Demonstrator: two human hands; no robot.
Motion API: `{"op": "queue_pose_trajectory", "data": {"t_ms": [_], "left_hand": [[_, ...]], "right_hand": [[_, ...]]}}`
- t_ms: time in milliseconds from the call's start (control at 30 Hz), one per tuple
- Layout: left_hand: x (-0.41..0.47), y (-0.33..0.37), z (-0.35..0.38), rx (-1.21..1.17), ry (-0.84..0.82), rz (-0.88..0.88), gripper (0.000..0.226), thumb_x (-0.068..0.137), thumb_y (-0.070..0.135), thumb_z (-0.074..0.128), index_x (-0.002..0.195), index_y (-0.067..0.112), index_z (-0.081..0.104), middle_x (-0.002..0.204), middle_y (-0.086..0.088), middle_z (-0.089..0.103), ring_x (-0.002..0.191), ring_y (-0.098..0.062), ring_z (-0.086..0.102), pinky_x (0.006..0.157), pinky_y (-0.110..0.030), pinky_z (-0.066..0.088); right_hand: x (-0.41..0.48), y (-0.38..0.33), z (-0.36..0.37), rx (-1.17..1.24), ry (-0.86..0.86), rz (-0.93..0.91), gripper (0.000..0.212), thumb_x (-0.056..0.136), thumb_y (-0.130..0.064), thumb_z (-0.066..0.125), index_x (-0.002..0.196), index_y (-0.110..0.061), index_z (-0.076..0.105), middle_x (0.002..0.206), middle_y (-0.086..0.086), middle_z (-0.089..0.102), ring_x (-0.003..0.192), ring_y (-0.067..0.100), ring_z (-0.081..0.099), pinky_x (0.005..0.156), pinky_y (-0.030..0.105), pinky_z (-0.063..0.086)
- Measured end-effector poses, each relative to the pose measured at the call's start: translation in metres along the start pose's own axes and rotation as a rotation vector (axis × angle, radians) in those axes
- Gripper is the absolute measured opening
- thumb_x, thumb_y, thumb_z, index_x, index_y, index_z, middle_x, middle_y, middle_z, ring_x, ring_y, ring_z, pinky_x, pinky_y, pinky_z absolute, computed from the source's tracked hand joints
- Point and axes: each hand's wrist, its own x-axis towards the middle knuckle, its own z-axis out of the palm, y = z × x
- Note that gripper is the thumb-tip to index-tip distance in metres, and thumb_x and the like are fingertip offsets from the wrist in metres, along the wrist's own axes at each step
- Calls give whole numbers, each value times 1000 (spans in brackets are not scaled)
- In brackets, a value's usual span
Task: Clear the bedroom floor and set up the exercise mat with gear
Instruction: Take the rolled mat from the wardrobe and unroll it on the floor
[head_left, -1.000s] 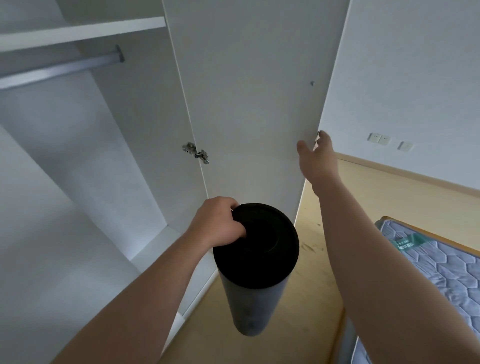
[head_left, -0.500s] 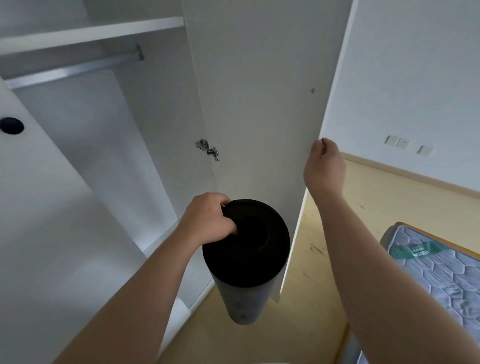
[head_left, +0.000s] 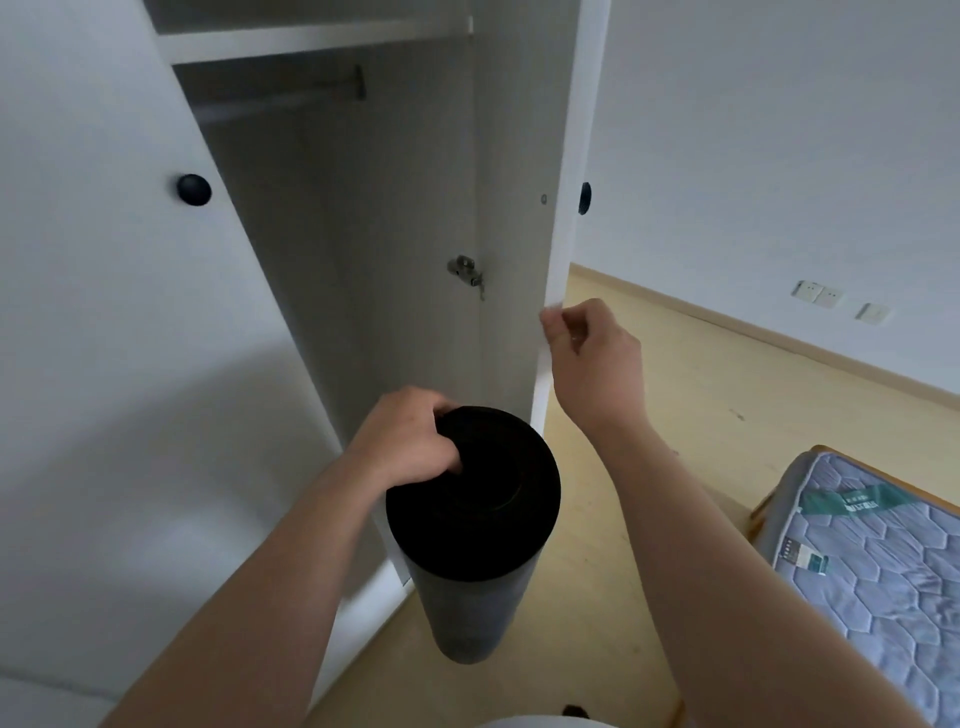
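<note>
- Swinging in now, the wardrobe door (head_left: 563, 156) is standing almost edge-on where a second ago its whole inner face was showing, and the opening is narrowing fast.
- Head view: the right hand (head_left: 592, 358) is working that door's free edge, fingers curled and pinching it, below the black knob (head_left: 585, 197).
- The left hand (head_left: 410, 441) is gripping the rolled mat (head_left: 472, 519) by its top rim, fingers hooking into the core.
- That black roll is hanging upright, long axis running straight down toward the floor (head_left: 675, 415), top end facing the camera. Its lower end is sitting just outside the wardrobe's bottom front corner; whether it is touching the floor I cannot tell.
- Key relation, as I'm judging it: the roll is hanging directly under the left hand and just left of the door's lower edge, so the closing door is needing to pass without clipping it.
- The right hand is the nearer one to the open floor, which is lying to the right, between the wardrobe and the mattress (head_left: 872, 561).
- Inside, a hinge (head_left: 467, 273) and a hanging rail (head_left: 280, 101) are showing.
- Writing: the mattress's green label (head_left: 852, 501) is carrying white characters, too small to read; a smaller tag (head_left: 802, 558) below it is equally unreadable.
</note>
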Motion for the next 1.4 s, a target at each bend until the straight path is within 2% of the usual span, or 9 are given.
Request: {"op": "queue_pose_trajectory", "data": {"t_ms": [200, 333, 433, 500, 667, 800, 1133, 1300, 1400], "left_hand": [[-23, -38, -16, 19, 37, -36, 37, 61, 23, 79, 94, 37, 74, 84, 20, 66, 74, 3, 59, 53, -16, 43], [-32, -60, -26, 7, 82, -80, 29, 63, 21, 77, 83, 39, 68, 80, 19, 64, 72, -1, 59, 53, -17, 41], [-37, -79, -35, -6, 112, -113, 25, 61, 23, 76, 79, 38, 67, 80, 16, 66, 72, -3, 61, 54, -19, 42], [-39, -92, -40, -22, 137, -144, 26, 60, 23, 76, 79, 37, 68, 80, 14, 67, 73, -4, 62, 54, -20, 43], [-37, -110, -44, -31, 173, -202, 33, 60, 22, 79, 89, 36, 71, 81, 15, 65, 73, -4, 60, 53, -17, 40], [-32, -117, -46, -45, 186, -225, 38, 59, 20, 78, 94, 33, 74, 82, 13, 66, 75, -9, 63, 54, -18, 41], [-18, -122, -54, -103, 206, -304, 38, 58, 23, 81, 95, 32, 75, 82, 11, 70, 76, -7, 66, 59, -18, 45], [-16, -127, -54, -114, 223, -326, 38, 58, 23, 81, 95, 30, 76, 83, 10, 71, 80, -12, 68, 71, -25, 55], [-15, -131, -53, -128, 240, -344, 41, 56, 24, 81, 96, 31, 76, 85, 10, 71, 82, -13, 68, 76, -28, 58]], "right_hand": [[-10, -47, 50, -39, -176, -56, 21, 98, -47, 59, 88, -30, 66, 73, -24, 64, 77, -4, 62, 61, 7, 36], [-14, -75, 80, -53, -359, -131, 27, 100, -37, 53, 97, -21, 74, 84, -15, 73, 78, 7, 63, 71, 18, 46], [-17, -93, 100, -66, -464, -164, 36, 103, -33, 47, 76, -10, 56, 50, -11, 46, 51, 11, 41, 50, 15, 32], [-15, -102, 112, -48, -487, -158, 39, 104, -30, 45, 73, -7, 48, 49, -6, 36, 49, 11, 32, 46, 18, 28], [-11, -114, 130, -84, -588, -179, 37, 107, -24, 37, 116, 2, 62, 68, 6, 53, 62, 20, 46, 60, 31, 40], [-6, -123, 145, -86, -652, -196, 36, 107, -20, 33, 124, 0, 58, 75, 8, 55, 68, 23, 47, 68, 35, 45], [10, -133, 180, -63, -739, -161, 24, 107, -17, 31, 94, -11, 50, 62, -3, 40, 59, 19, 35, 61, 30, 33], [14, -141, 193, -58, -826, -141, 44, 103, -9, 32, 144, -12, 45, 69, -3, 45, 59, 14, 39, 56, 28, 34], [15, -144, 202, -77, -846, -160, 52, 102, -9, 32, 154, -15, 34, 71, -6, 43, 62, 11, 40, 56, 25, 33]]}}
